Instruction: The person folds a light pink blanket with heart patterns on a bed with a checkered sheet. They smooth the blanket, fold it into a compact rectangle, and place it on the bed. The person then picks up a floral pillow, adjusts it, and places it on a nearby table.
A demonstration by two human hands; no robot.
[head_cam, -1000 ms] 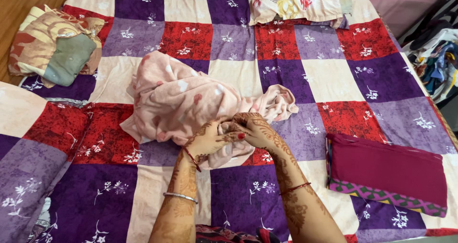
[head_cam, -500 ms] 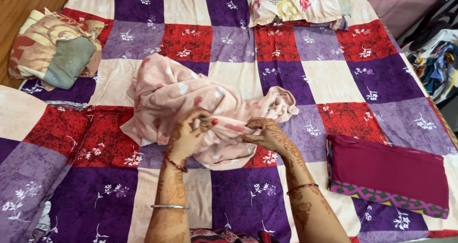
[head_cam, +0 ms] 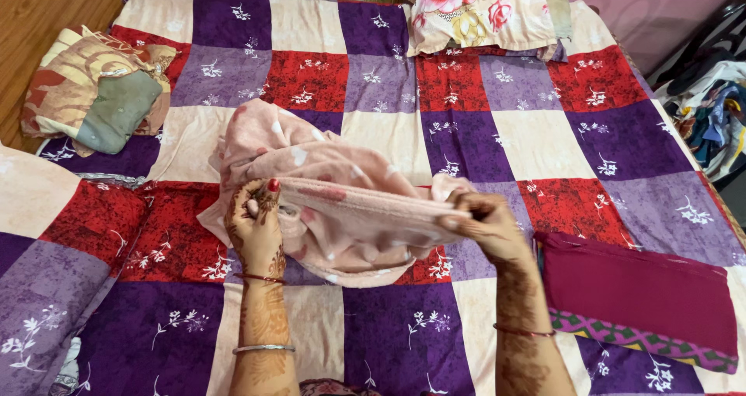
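Towel (head_cam: 342, 209): pink, soft, limp, light by our judgement; lies bunched on bedspread (head_cam: 536, 132), one edge lifted taut. Left hand (head_cam: 252, 217), right hand (head_cam: 482, 221) each pinch-closed on that edge. We judge hem corners best hold.

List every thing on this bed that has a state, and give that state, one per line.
Pink towel: crumpled, one edge pulled taut between both hands.
Left hand: shut on the towel edge.
Right hand: shut on the towel edge.
Maroon cloth: folded flat.
Floral pillow: lying at the bed's head.
Beige and green bedding: folded, stacked.
Patchwork bedsheet: spread flat.
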